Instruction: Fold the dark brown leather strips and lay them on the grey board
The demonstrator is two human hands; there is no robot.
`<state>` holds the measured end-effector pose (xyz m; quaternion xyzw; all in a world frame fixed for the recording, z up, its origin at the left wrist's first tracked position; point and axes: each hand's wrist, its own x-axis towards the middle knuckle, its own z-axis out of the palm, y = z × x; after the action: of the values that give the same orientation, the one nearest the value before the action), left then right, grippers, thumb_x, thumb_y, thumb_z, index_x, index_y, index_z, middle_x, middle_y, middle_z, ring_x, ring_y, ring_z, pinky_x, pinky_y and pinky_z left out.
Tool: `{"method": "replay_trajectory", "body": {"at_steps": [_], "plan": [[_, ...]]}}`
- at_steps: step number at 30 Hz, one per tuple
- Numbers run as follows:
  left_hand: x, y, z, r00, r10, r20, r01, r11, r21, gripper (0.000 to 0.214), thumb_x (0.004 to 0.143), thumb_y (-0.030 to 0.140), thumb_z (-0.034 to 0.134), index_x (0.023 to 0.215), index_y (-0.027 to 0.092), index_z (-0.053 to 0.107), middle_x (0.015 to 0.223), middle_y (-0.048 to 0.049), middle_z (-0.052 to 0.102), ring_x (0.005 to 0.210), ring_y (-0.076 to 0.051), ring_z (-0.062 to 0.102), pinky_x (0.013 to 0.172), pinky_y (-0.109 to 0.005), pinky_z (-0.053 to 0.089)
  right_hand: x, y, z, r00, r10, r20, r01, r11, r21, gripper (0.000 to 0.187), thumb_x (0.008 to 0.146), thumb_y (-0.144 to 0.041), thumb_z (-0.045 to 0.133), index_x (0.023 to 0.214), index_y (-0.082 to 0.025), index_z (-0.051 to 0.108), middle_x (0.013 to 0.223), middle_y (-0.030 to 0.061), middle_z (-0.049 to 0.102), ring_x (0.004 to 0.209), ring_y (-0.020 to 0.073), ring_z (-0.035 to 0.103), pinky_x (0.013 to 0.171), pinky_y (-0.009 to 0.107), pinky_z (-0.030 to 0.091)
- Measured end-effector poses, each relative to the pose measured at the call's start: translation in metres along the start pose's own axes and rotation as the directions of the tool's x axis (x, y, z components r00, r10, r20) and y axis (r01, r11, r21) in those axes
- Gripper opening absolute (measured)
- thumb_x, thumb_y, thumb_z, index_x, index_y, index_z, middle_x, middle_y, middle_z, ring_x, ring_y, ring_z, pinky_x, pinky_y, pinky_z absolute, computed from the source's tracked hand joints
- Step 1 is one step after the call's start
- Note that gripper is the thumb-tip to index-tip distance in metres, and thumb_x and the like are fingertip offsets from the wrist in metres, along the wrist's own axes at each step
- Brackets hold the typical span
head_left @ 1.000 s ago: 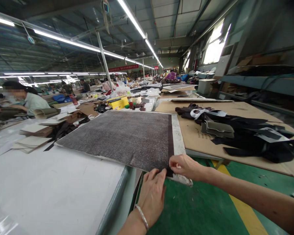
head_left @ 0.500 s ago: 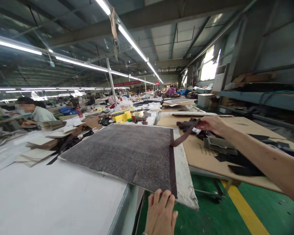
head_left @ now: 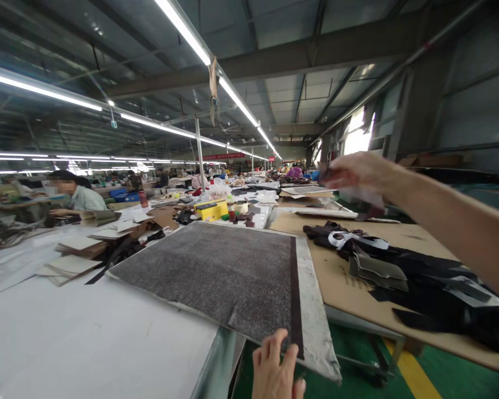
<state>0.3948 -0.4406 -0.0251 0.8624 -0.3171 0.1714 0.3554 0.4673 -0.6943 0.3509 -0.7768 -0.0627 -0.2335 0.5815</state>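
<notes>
Grey sheet [head_left: 216,277] is edged by one laid dark strip [head_left: 296,302], remaining work unclear; blurred brown piece [head_left: 325,173] is pinched in right hand [head_left: 357,173]; left hand [head_left: 273,368] is half-spread, empty.

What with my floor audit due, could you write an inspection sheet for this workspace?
Surface: glossy white table; a pale, ragged rectangular board juts past it over the green floor.
Job's things: dark grey speckled rectangular sheet, flat on the board; dark strip along its right side.
Clutter: stacked beige sheets, yellow box, black fabric pieces on brown cardboard.
Hands: left hand, fingers spread, at the sheet's near edge; right hand raised, its grip on something dark, too blurred to name.
Cables: beige bundle hanging by the lights; cannot tell whether cable.
Surroundings: co-worker in pale shirt, yellow floor stripe.
</notes>
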Motion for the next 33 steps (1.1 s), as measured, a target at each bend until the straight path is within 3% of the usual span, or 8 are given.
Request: {"method": "replay_trajectory", "body": {"at_steps": [4, 7, 13, 16, 19, 24, 28, 33], "plan": [[0.014, 0.006, -0.062, 0.958, -0.282, -0.049, 0.231, 0.862, -0.45, 0.039, 0.083, 0.033, 0.051, 0.118, 0.018, 0.057, 0.115, -0.0127, 0.061, 0.093, -0.022, 0.061, 0.078, -0.033, 0.047, -0.07, 0.032, 0.102, 0.924, 0.217, 0.316, -0.196, 0.976, -0.097, 0.01, 0.066, -0.021, 0.067, 0.068, -0.014, 0.06, 0.07, 0.0094, 0.069, 0.065, 0.022, 0.066, 0.057, 0.031, 0.055], [0.011, 0.013, -0.12, 0.891, -0.44, -0.108, 0.271, 0.709, -0.652, 0.039, 0.083, 0.042, 0.054, 0.112, 0.017, 0.055, 0.109, -0.0121, 0.062, 0.096, -0.022, 0.06, 0.083, -0.032, 0.047, -0.12, 0.048, 0.175, 0.862, 0.25, 0.441, -0.24, 0.967, -0.081, 0.01, 0.065, -0.025, 0.061, 0.067, -0.015, 0.058, 0.061, 0.0034, 0.064, 0.059, 0.0172, 0.062, 0.054, 0.026, 0.05], [-0.044, 0.021, -0.209, 0.809, -0.546, -0.22, 0.349, 0.745, -0.568, 0.029, 0.077, 0.025, 0.058, 0.105, 0.02, 0.053, 0.109, -0.0082, 0.061, 0.108, -0.023, 0.054, 0.09, -0.033, 0.043, -0.184, 0.037, 0.283, 0.756, 0.108, 0.645, -0.206, 0.976, 0.077, 0.015, 0.064, -0.032, 0.056, 0.065, -0.017, 0.059, 0.062, 0.0007, 0.061, 0.061, 0.0125, 0.054, 0.059, 0.023, 0.041], [-0.079, 0.016, -0.236, 0.687, -0.639, -0.346, 0.447, 0.747, -0.492, 0.026, 0.077, 0.026, 0.057, 0.102, 0.021, 0.051, 0.107, -0.0074, 0.061, 0.105, -0.023, 0.055, 0.087, -0.033, 0.043, -0.207, 0.028, 0.333, 0.665, 0.064, 0.744, -0.251, 0.957, 0.142, 0.019, 0.063, -0.035, 0.06, 0.065, -0.016, 0.059, 0.064, 0.0014, 0.061, 0.064, 0.0138, 0.054, 0.061, 0.024, 0.041], [-0.113, 0.008, -0.26, 0.566, -0.621, -0.543, 0.522, 0.779, -0.347, 0.03, 0.078, 0.027, 0.057, 0.106, 0.021, 0.049, 0.109, -0.0082, 0.058, 0.106, -0.024, 0.053, 0.088, -0.037, 0.042, -0.233, 0.019, 0.382, 0.59, 0.069, 0.805, -0.283, 0.951, 0.126, 0.022, 0.061, -0.037, 0.061, 0.064, -0.015, 0.059, 0.06, -0.0003, 0.056, 0.057, 0.0113, 0.048, 0.053, 0.022, 0.035], [-0.164, -0.004, -0.297, 0.464, -0.553, -0.692, 0.629, 0.756, -0.182, 0.023, 0.083, 0.024, 0.049, 0.106, 0.021, 0.047, 0.102, -0.0076, 0.059, 0.096, -0.023, 0.057, 0.084, -0.039, 0.043, -0.28, -0.002, 0.45, 0.485, 0.014, 0.874, -0.286, 0.947, 0.144, 0.023, 0.059, -0.038, 0.06, 0.063, -0.015, 0.059, 0.06, 0.0005, 0.056, 0.058, 0.0122, 0.047, 0.053, 0.023, 0.035], [-0.207, -0.009, -0.326, 0.323, -0.58, -0.748, 0.685, 0.688, -0.239, 0.022, 0.083, 0.018, 0.045, 0.105, 0.022, 0.047, 0.096, -0.005, 0.061, 0.089, -0.021, 0.058, 0.076, -0.034, 0.043, -0.316, -0.018, 0.488, 0.442, -0.08, 0.893, -0.203, 0.961, 0.187, 0.021, 0.063, -0.036, 0.059, 0.063, -0.015, 0.061, 0.064, 0.0017, 0.059, 0.063, 0.0148, 0.051, 0.06, 0.026, 0.04], [-0.254, -0.002, -0.358, 0.223, -0.573, -0.789, 0.736, 0.629, -0.249, 0.008, 0.083, 0.018, 0.044, 0.078, 0.023, 0.049, 0.073, 0.0009, 0.058, 0.068, -0.017, 0.054, 0.063, -0.027, 0.038, -0.357, -0.034, 0.527, 0.367, -0.169, 0.915, -0.198, 0.946, 0.255, 0.018, 0.067, -0.033, 0.057, 0.065, -0.016, 0.061, 0.067, 0.0033, 0.061, 0.068, 0.0181, 0.055, 0.064, 0.028, 0.044]]}}
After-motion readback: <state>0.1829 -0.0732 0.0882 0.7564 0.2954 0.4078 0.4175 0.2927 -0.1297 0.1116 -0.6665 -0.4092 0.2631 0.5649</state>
